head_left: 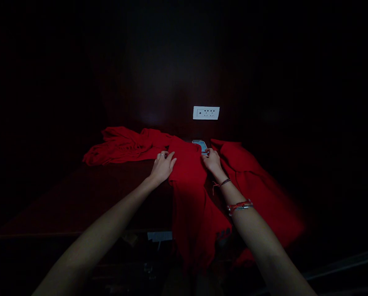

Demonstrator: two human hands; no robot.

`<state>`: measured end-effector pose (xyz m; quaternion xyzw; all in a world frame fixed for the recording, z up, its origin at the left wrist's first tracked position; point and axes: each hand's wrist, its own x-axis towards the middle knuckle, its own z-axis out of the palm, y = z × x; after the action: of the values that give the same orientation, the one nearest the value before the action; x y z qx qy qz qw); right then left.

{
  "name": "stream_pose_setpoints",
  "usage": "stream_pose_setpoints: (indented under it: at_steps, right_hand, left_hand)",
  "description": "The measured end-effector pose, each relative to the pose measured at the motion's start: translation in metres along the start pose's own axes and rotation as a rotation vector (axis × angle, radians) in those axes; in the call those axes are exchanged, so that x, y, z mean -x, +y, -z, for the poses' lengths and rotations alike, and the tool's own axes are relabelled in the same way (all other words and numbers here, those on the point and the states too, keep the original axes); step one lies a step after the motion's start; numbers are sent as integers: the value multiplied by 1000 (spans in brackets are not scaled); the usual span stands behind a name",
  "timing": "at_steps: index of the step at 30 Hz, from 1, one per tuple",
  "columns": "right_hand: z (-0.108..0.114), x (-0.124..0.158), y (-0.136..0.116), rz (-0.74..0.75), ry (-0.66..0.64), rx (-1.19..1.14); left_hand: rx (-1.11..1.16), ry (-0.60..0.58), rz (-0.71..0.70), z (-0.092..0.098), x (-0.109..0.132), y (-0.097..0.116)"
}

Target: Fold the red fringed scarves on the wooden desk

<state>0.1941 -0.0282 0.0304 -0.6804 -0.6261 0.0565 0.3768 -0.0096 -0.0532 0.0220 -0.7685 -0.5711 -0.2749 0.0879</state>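
A red scarf (188, 164) of soft cloth lies across the dark table, its middle strip running toward me and hanging over the front edge. My left hand (163, 167), with a ring on one finger, is closed at the strip's left edge, thumb against the cloth. At the right edge my right hand (213, 161) is closed in a pinch; its fingertips are partly hidden. Just beyond those fingertips lies a pale blue, flat item (200, 144), partly covered by the cloth; its kind is unclear.
Bunched red cloth (125, 146) lies to the left, and another spread of red cloth (248, 172) drapes off the right side. A white wall socket (206, 113) sits above the dark table (110, 197). Light objects below the table edge are too dim to name.
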Motion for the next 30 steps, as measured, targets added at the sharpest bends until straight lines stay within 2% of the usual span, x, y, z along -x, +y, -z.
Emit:
stream_pose_setpoints:
  at_steps: [2, 4, 7, 9, 12, 15, 17, 20, 22, 25, 30]
  right_hand:
    - [14, 9, -10, 34, -52, 44]
    - [31, 22, -20, 80, -174, 88]
    - [56, 52, -30, 149, -416, 135]
    - [66, 75, -33, 169, -515, 153]
    - [68, 102, -31, 163, -496, 147]
    - [64, 113, -27, 103, -483, -35]
    - [62, 114, -23, -54, -505, -300]
    - [63, 115, -12, -376, -506, -723]
    - [64, 117, -4, -492, -513, -868]
    - [64, 124, 2, -503, -524, -888]
    - [65, 137, -14, -439, -608, -859]
  left_hand:
    - [27, 23, -5, 12, 5, 5]
    - [68, 0, -5, 25, 15, 11]
    - [159, -134, 11, 41, 43, 20]
    - [228, -232, 59, 48, 65, 27]
    - [352, -310, 149, 48, 88, 35]
    - [491, -318, 202, 42, 96, 36]
    - [582, -340, 260, 40, 95, 32]
    - [709, -394, 400, 48, 93, 26]
    - [824, -410, 524, 58, 94, 25]
    - [997, -416, 667, 68, 98, 30]
    - [1077, -517, 672, 69, 105, 45]
